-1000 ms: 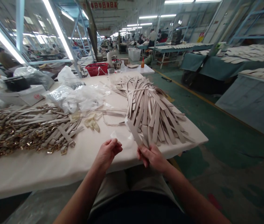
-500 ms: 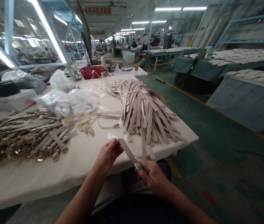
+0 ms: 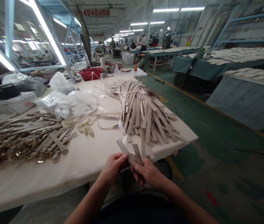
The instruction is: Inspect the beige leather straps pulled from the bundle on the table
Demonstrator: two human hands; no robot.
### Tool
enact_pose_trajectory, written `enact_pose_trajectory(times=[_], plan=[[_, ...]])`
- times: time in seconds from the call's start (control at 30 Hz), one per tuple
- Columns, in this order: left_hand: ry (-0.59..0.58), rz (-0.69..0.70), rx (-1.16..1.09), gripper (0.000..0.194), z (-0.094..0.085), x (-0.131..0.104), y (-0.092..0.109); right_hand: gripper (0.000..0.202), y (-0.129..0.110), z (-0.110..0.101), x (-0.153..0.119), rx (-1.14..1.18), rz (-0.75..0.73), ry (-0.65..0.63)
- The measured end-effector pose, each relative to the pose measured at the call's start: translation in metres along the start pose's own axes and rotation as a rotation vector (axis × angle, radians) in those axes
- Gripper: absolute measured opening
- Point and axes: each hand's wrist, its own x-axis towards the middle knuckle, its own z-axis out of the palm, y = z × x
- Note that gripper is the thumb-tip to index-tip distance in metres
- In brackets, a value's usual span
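Observation:
Above the table's front edge, my left hand [image 3: 116, 164] is closed on a flat beige strap [image 3: 122, 146], thumb on top of it. The strap slants up and left out of my hands. My right hand [image 3: 147, 171] grips the lower part of the strap, and a second strap end [image 3: 136, 151] sticks up beside its thumb. Just beyond lies a large tied bundle of similar beige straps [image 3: 138, 113], with loose ends fanned toward me. On the left is a heap of straps with gold-coloured buckles [image 3: 26, 137]. My palms hide the lower part of the held strap.
Clear plastic bags [image 3: 68, 101] and a yellowish glove-like scrap [image 3: 85, 128] lie on the cloth-covered table [image 3: 76, 168]. Farther back are a red basket [image 3: 90, 74] and an orange bottle [image 3: 135, 66]. A grey bin [image 3: 244, 99] stands across the aisle at right.
My left hand has moved right and down along the strap, close to my right hand. A white scrap by my left fingertips no longer shows there. The second strap end now points upward.

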Motion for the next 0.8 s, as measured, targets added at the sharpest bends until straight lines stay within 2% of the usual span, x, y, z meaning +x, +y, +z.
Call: enact_pose_trajectory(times=[0.07,0.13,0.2,0.27,0.33,0.4,0.5,0.57,0.6,0.67,0.73,0.8], plan=[[0.015,0.021,0.031,0.038,0.001,-0.005,-0.007,0.057,0.003,0.001,0.004,0.081,0.008,-0.021],[0.108,0.060,0.016,0.038,-0.003,-0.008,-0.010,0.060,0.010,0.001,-0.003,0.111,0.039,-0.084],[0.216,0.086,-0.021,0.040,-0.012,-0.011,-0.010,0.061,0.023,-0.003,-0.020,0.081,0.095,-0.133],[0.271,0.076,-0.034,0.044,-0.020,-0.013,-0.013,0.063,0.040,-0.006,-0.041,0.004,0.139,-0.102],[0.246,0.035,-0.007,0.044,-0.021,-0.017,-0.021,0.067,0.055,-0.006,-0.058,-0.094,0.147,-0.029],[0.172,-0.010,0.034,0.044,-0.015,-0.023,-0.034,0.069,0.062,-0.002,-0.064,-0.152,0.151,0.031],[0.001,-0.027,0.122,0.043,0.002,-0.032,-0.053,0.066,0.054,0.005,-0.057,-0.128,0.130,0.077],[-0.087,-0.023,0.178,0.046,0.011,-0.038,-0.061,0.062,0.045,0.006,-0.054,-0.107,0.082,0.051],[-0.096,-0.023,0.190,0.046,0.012,-0.040,-0.064,0.061,0.042,0.004,-0.057,-0.117,0.062,0.026],[-0.027,-0.026,0.163,0.045,0.012,-0.043,-0.068,0.061,0.047,-0.005,-0.071,-0.186,0.043,-0.027],[0.065,-0.031,0.099,0.045,0.009,-0.045,-0.074,0.068,0.063,-0.017,-0.095,-0.319,0.033,-0.041],[0.095,-0.042,0.069,0.047,0.007,-0.046,-0.081,0.075,0.082,-0.026,-0.119,-0.459,0.024,-0.012]])
